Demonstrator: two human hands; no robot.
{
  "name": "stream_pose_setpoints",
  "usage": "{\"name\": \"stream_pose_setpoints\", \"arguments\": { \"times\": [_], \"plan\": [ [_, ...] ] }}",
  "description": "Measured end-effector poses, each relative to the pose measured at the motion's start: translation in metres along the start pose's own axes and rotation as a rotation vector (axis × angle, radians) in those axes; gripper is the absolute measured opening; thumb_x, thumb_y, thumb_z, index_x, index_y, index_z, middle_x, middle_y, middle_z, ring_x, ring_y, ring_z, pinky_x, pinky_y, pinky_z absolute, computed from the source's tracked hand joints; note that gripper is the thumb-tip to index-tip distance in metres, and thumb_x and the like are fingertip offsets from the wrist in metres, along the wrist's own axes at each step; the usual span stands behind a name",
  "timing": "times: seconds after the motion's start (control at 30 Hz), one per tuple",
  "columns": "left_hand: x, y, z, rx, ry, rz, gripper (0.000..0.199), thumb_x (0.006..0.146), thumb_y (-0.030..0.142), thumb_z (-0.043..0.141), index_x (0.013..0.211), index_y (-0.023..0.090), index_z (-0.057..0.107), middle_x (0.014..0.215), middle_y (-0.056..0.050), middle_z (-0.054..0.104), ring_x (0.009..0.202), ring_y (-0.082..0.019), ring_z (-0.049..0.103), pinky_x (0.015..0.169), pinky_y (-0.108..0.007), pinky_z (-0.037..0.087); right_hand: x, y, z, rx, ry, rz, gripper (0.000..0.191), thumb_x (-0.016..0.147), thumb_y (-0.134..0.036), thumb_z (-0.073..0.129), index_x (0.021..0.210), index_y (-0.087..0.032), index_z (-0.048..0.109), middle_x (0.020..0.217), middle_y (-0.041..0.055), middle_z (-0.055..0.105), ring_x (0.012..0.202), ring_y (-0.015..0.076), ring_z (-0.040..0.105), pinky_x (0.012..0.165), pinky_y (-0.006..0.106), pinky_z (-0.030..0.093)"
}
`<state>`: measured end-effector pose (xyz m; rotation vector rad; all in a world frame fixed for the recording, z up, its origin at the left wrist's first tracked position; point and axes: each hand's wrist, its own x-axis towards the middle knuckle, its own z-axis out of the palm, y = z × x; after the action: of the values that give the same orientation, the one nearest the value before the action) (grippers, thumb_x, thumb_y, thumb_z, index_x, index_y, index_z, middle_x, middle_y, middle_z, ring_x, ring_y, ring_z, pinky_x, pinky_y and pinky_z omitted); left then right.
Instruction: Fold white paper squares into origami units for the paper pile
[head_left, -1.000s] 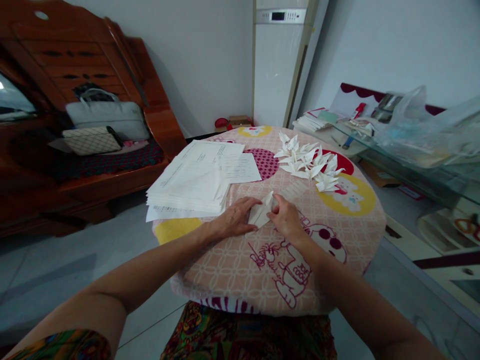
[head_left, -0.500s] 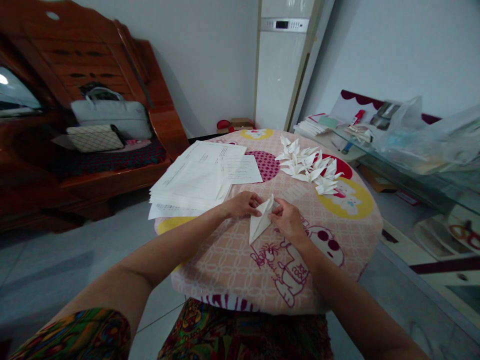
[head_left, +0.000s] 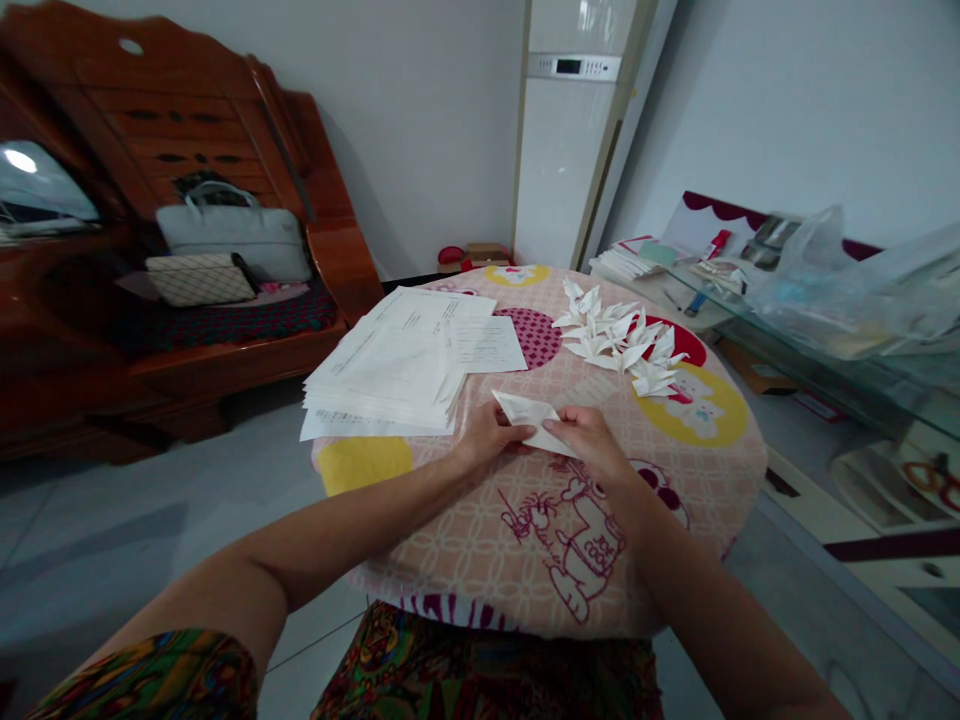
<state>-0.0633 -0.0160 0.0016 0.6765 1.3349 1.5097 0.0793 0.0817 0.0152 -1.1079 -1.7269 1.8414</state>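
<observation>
A folded piece of white paper (head_left: 531,418) is held between my two hands, just above the cloth-covered round table (head_left: 465,530). My left hand (head_left: 489,436) pinches its left side, with the thumb on top. On the right side, my right hand (head_left: 589,436) grips the paper between thumb and fingers. The folded paper has pointed ends, one toward the upper left and one toward the lower right. Beyond my right hand lies a cluster of folded white paper cranes (head_left: 619,335). Left of my hands is a stack of printed paper sheets (head_left: 390,360).
A wooden bench (head_left: 187,110) with a grey handbag (head_left: 232,235) and a quilted pouch (head_left: 199,278) stands at the left. On the right is a glass-topped cabinet (head_left: 840,370) with plastic bags (head_left: 825,280) and papers. A tall white air conditioner (head_left: 559,160) stands behind the table.
The folded paper has turned from pointing lengthwise toward me to lying crosswise. My left hand has come lower and nearer, still gripping it along with my right hand.
</observation>
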Motion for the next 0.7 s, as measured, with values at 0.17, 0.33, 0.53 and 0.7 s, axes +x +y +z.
{"name": "stream_pose_setpoints", "arguments": {
  "times": [0.17,0.33,0.53,0.7],
  "plan": [
    [0.013,-0.003,-0.018,0.308,0.136,0.142,0.077,0.057,0.014,0.081,0.128,0.018,0.05,0.082,0.001,0.066,0.059,-0.012,0.06,0.058,-0.027,0.054,0.015,-0.002,-0.024,-0.476,-0.061,-0.018,0.009,0.073,-0.021,0.068,0.066,-0.017,0.065,0.049,-0.0042,0.058,0.042,0.0109,0.05,0.039,0.02,0.033],
    [0.015,0.004,-0.025,0.857,0.09,0.337,0.041,0.066,0.022,0.075,0.106,0.017,0.066,0.083,-0.002,0.067,0.074,-0.017,0.063,0.07,-0.029,0.05,0.01,-0.004,-0.014,-1.051,0.123,-0.351,0.01,0.081,-0.025,0.067,0.076,-0.017,0.068,0.072,0.0039,0.068,0.067,0.0171,0.06,0.059,0.026,0.041],
    [0.005,0.006,-0.021,1.096,0.061,0.453,0.018,0.073,0.025,0.068,0.089,0.016,0.068,0.088,-0.006,0.068,0.081,-0.021,0.062,0.074,-0.033,0.05,-0.008,0.017,0.005,-1.41,0.14,-0.694,0.023,0.091,-0.008,0.047,0.094,-0.014,0.068,0.098,0.0154,0.067,0.093,0.0265,0.058,0.082,0.037,0.046],
    [0.01,0.008,-0.036,1.154,0.048,0.605,0.035,0.07,0.03,0.076,0.101,0.018,0.063,0.101,-0.008,0.065,0.095,-0.025,0.06,0.086,-0.04,0.05,-0.012,0.036,0.002,-1.313,0.006,-0.871,0.033,0.091,-0.007,0.045,0.117,-0.013,0.065,0.121,0.0174,0.064,0.106,0.0278,0.057,0.092,0.041,0.048]
  ]
}}
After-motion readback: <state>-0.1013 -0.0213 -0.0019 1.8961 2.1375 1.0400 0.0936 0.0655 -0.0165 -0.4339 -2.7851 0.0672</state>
